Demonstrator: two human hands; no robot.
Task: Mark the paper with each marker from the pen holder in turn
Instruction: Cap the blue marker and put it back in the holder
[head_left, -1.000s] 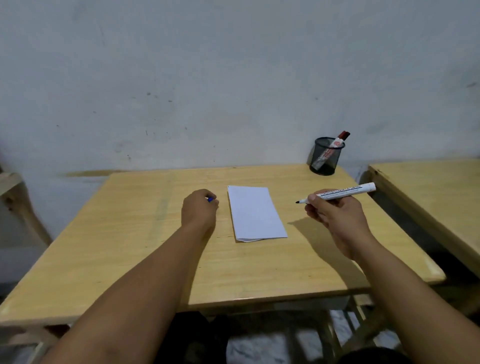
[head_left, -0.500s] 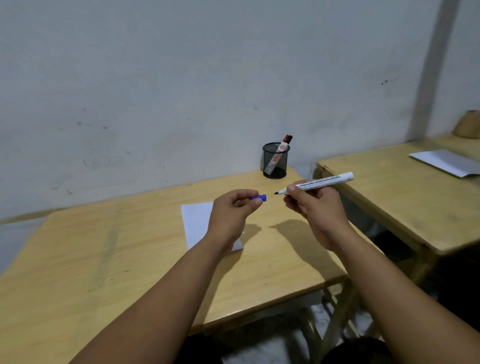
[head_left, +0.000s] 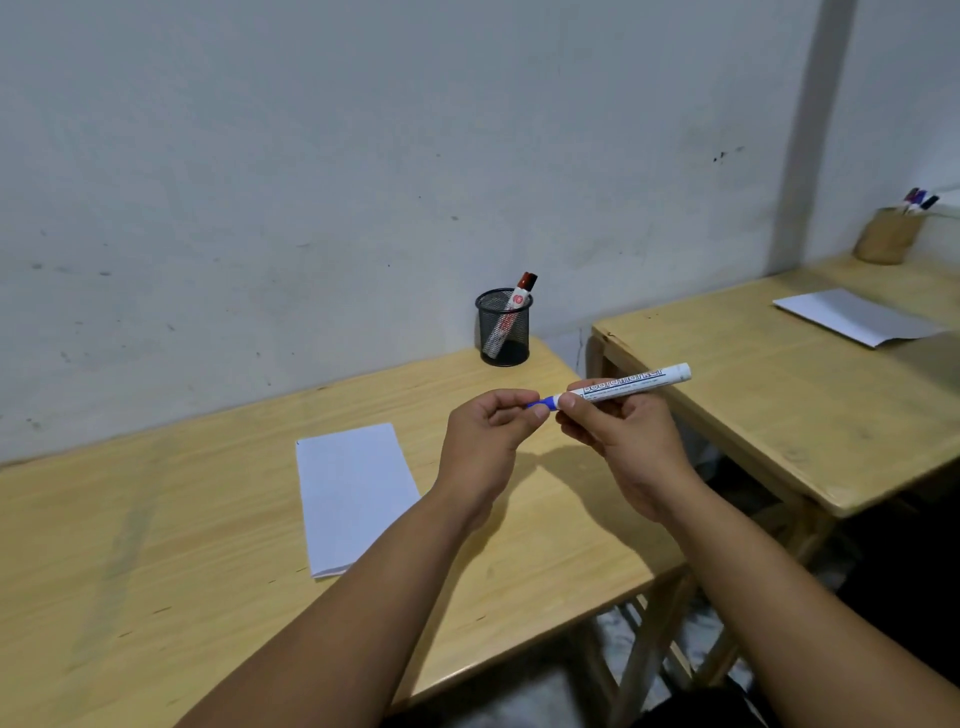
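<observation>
Head view: both hands meet over the tabletop (head_left: 171, 545), capping a whiteboard marker.
Right hand (head_left: 618, 441) grips the white marker (head_left: 623, 387); left hand (head_left: 485, 444) pinches its blue cap (head_left: 543, 402) at the tip. Paper (head_left: 353, 493) lies below-left of the left hand; mesh pen holder (head_left: 504, 327) with a red marker (head_left: 511, 312) stands beyond.

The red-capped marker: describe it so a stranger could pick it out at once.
Start at the nearer wooden table, the one with the white paper lying on it, and look to its far right corner against the wall. There stands a black mesh pen holder, and the red-capped marker leans inside it, cap up. It is the holder's only marker; the blue one is in the person's hands.
</observation>
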